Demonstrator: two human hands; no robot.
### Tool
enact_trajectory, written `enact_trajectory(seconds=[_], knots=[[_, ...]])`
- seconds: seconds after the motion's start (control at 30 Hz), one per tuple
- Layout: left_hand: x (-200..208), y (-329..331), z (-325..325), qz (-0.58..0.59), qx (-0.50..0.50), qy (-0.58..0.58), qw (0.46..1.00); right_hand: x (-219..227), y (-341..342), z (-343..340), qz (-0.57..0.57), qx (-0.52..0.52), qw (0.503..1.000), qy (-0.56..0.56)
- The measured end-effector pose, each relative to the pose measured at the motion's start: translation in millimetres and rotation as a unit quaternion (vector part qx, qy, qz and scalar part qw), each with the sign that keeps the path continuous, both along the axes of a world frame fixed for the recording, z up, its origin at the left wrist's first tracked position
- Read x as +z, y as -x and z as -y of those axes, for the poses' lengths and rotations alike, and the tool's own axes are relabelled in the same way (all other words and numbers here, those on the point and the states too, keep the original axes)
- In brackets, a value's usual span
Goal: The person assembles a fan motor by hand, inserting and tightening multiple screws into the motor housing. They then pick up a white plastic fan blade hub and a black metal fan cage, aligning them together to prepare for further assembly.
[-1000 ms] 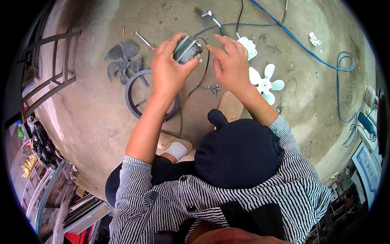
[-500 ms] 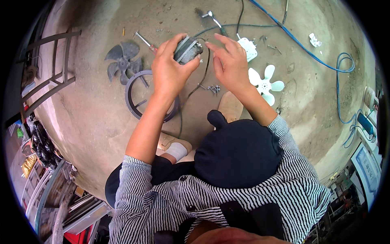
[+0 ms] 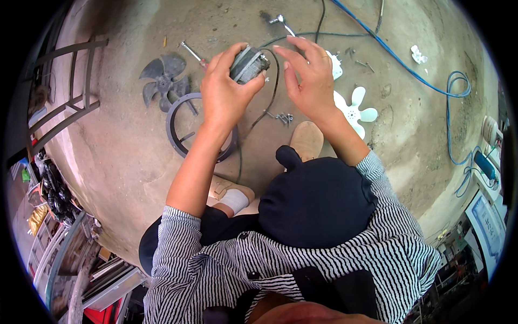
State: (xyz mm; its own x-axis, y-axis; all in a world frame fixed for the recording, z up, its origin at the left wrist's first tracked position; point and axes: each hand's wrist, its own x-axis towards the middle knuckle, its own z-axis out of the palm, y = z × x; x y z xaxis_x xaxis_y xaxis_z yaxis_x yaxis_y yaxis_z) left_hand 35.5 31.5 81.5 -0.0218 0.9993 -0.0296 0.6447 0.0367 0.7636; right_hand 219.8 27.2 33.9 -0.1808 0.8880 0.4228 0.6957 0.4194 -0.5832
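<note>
My left hand (image 3: 222,94) grips a small dark electric motor (image 3: 249,66) with a pale metal band round its body, thumb and fingers on opposite sides. From near the motor a black cord (image 3: 277,81) curves down across the floor. My right hand (image 3: 313,81) is just right of the motor, empty, its fingers apart and not touching it. Behind that hand a white plastic part (image 3: 336,67) is partly hidden. Under my left forearm lies a round grey ring frame (image 3: 171,127). A dark fan blade (image 3: 163,83) is left of it; a white fan blade (image 3: 358,97) lies by my right wrist.
Loose screws (image 3: 285,117) lie between my arms. A screwdriver (image 3: 191,52) and a ratchet wrench (image 3: 280,20) rest farther off. Blue cable (image 3: 399,67) runs along the right. A metal frame (image 3: 86,75) stands at left, and crumpled white paper (image 3: 417,54) lies far right.
My right hand has drawn slightly right, away from the motor, with its fingers spread wider. It now covers more of the white part. My left hand and the motor stay nearly still.
</note>
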Motion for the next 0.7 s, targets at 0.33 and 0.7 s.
enact_trajectory(seconds=[0.33, 0.7], knots=[[0.1, 4.4, 1.2, -0.003, -0.016, -0.008, 1.000, 6.0, -2.0, -1.0, 0.041, 0.023, 0.999, -0.018], [-0.7, 4.9, 1.7, 0.007, -0.001, -0.001, 1.000, -1.2, -1.2, 1.5, 0.024, -0.009, 1.000, 0.001]])
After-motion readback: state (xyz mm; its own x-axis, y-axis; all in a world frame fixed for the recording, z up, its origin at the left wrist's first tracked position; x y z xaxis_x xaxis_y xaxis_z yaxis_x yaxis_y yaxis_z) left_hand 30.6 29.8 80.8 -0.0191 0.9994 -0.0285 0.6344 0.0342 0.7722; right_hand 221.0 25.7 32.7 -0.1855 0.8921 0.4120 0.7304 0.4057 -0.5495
